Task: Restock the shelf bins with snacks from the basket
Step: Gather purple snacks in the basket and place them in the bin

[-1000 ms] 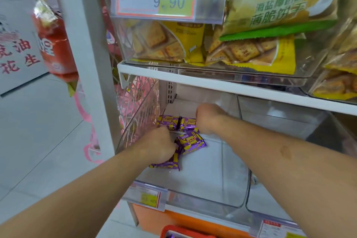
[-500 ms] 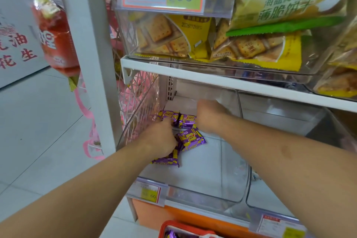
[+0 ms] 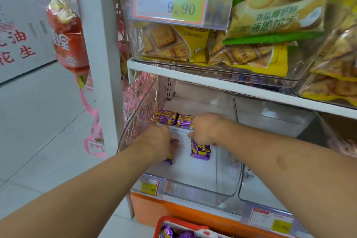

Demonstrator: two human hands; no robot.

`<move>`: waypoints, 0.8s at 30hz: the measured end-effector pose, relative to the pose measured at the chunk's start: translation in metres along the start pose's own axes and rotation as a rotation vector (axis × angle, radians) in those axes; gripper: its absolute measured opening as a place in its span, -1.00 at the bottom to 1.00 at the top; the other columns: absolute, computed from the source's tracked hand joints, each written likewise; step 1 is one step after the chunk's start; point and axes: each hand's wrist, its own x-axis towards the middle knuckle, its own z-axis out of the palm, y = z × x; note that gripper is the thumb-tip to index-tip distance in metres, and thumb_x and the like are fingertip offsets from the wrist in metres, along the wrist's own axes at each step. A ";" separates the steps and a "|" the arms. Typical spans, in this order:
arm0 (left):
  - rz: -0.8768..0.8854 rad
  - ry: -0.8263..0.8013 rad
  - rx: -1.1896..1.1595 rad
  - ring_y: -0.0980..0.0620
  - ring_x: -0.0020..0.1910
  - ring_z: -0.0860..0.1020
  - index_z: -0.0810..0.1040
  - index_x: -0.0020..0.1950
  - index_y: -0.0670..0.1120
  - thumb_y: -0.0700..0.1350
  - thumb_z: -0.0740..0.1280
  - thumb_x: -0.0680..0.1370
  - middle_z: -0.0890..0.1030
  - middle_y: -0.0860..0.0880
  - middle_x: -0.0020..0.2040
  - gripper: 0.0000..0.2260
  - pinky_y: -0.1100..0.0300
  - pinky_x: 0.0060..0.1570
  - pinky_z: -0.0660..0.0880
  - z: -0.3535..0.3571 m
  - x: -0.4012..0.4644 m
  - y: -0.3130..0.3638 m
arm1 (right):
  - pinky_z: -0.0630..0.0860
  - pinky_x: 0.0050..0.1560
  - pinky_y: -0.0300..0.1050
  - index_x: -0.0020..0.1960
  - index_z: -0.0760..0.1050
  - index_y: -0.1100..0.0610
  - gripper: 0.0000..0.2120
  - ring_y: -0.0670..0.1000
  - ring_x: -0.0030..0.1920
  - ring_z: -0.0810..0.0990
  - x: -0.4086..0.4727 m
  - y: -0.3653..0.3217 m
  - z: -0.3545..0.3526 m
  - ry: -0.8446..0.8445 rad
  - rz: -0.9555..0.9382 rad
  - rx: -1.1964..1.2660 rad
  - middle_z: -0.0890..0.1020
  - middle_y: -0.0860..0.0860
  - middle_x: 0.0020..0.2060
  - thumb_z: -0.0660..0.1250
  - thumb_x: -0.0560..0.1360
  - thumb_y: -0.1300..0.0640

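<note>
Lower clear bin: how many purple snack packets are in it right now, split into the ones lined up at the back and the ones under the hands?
Purple snack packets at the back of the lower clear bin: 2
Packet under the left hand: 1
Packet under the right hand: 1
Total visible: 4

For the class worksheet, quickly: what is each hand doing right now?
Left hand: its grip is on a purple snack packet in the clear bin.
Right hand: pinching another purple packet by its top end.

Price tag point(image 3: 172, 0): "9.90"; biscuit bag point(image 3: 274, 4): "薄脆饼干".
</note>
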 end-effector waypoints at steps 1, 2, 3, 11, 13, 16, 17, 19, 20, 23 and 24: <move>-0.015 0.011 0.023 -0.15 0.13 0.60 0.54 0.24 -0.14 0.20 0.29 0.63 0.57 -0.20 0.22 -0.57 0.12 -0.04 0.46 0.001 -0.001 0.001 | 0.61 0.01 -0.04 -0.22 0.48 0.13 -0.71 0.10 -0.28 0.50 -0.002 0.000 -0.002 0.021 -0.017 -0.047 0.46 0.03 -0.35 0.27 0.66 0.06; -0.023 0.027 0.045 -0.17 0.15 0.59 0.53 0.25 -0.15 0.19 0.26 0.65 0.55 -0.22 0.24 -0.57 0.10 0.01 0.48 0.001 -0.003 0.002 | 0.60 -0.03 -0.05 -0.21 0.47 0.12 -0.78 0.12 -0.22 0.51 -0.001 0.002 -0.003 0.047 -0.047 -0.082 0.45 0.03 -0.33 0.28 0.62 0.16; -0.015 0.042 0.065 -0.19 0.18 0.58 0.52 0.27 -0.15 0.16 0.22 0.67 0.53 -0.22 0.27 -0.60 0.07 0.08 0.50 0.002 -0.001 0.000 | 0.56 -0.10 -0.07 -0.15 0.48 0.11 -0.88 0.13 -0.15 0.54 -0.002 0.005 -0.005 0.072 -0.093 -0.066 0.46 0.03 -0.28 0.30 0.56 0.22; 0.349 -0.108 0.191 -0.09 0.34 0.44 0.48 0.41 0.04 -0.19 0.38 0.49 0.38 -0.01 0.35 -0.52 0.04 0.29 0.46 -0.012 -0.003 -0.017 | 0.36 -0.30 -0.13 0.22 0.52 0.01 -0.57 0.08 0.04 0.54 -0.002 0.005 0.003 -0.156 -0.398 -0.254 0.57 -0.03 0.11 0.46 0.41 0.28; 0.323 -0.092 0.224 -0.10 0.29 0.48 0.47 0.36 -0.04 -0.13 0.40 0.51 0.40 -0.07 0.30 -0.58 0.07 0.16 0.52 -0.011 -0.003 -0.016 | 0.42 -0.26 -0.16 0.16 0.56 0.02 -0.65 0.10 -0.03 0.60 0.000 0.002 0.003 -0.108 -0.288 -0.331 0.62 -0.01 0.01 0.51 0.40 0.16; 0.271 -0.055 0.259 -0.11 0.22 0.53 0.48 0.29 -0.07 -0.01 0.40 0.53 0.41 -0.09 0.26 -0.64 0.05 0.07 0.52 -0.007 -0.004 -0.013 | 0.46 -0.24 -0.15 -0.14 0.52 0.07 -0.84 0.02 -0.33 0.50 0.000 0.003 -0.003 -0.061 -0.165 -0.338 0.55 -0.02 -0.27 0.46 0.45 0.03; 0.252 -0.040 0.258 -0.12 0.20 0.55 0.50 0.28 -0.08 0.02 0.39 0.55 0.42 -0.10 0.26 -0.66 0.03 0.07 0.53 -0.007 -0.005 -0.013 | 0.48 -0.22 -0.14 -0.22 0.46 0.09 -0.80 0.01 -0.36 0.47 -0.001 0.003 -0.007 -0.066 -0.134 -0.340 0.51 -0.01 -0.31 0.42 0.48 0.04; 0.218 -0.025 0.257 -0.14 0.21 0.56 0.50 0.30 -0.09 0.05 0.37 0.59 0.43 -0.12 0.27 -0.65 0.02 0.05 0.52 -0.006 -0.006 -0.011 | 0.51 -0.17 -0.10 -0.27 0.39 0.11 -0.77 0.03 -0.36 0.46 0.002 0.005 -0.009 -0.069 -0.091 -0.332 0.50 0.01 -0.32 0.34 0.51 0.09; 0.206 -0.021 0.255 -0.15 0.23 0.55 0.50 0.32 -0.09 0.07 0.37 0.59 0.43 -0.12 0.27 -0.63 0.04 0.04 0.50 -0.006 -0.006 -0.010 | 0.52 -0.17 -0.10 -0.27 0.40 0.12 -0.79 0.04 -0.35 0.48 0.003 0.005 -0.009 -0.071 -0.075 -0.324 0.51 0.02 -0.31 0.33 0.50 0.09; 0.187 -0.026 0.236 -0.15 0.28 0.52 0.46 0.34 -0.10 0.11 0.38 0.58 0.43 -0.12 0.29 -0.58 0.05 0.04 0.47 -0.007 -0.007 -0.009 | 0.52 -0.19 -0.14 -0.25 0.47 0.13 -0.82 0.06 -0.32 0.51 0.002 0.002 -0.009 -0.135 -0.050 -0.274 0.54 0.03 -0.29 0.33 0.47 0.05; 0.187 -0.022 0.234 -0.15 0.29 0.52 0.44 0.35 -0.10 0.09 0.39 0.57 0.43 -0.13 0.30 -0.57 0.04 0.06 0.49 -0.007 -0.007 -0.009 | 0.49 -0.23 -0.17 -0.25 0.49 0.12 -0.83 0.06 -0.33 0.50 0.002 0.002 -0.008 -0.151 -0.051 -0.238 0.54 0.03 -0.30 0.34 0.45 0.05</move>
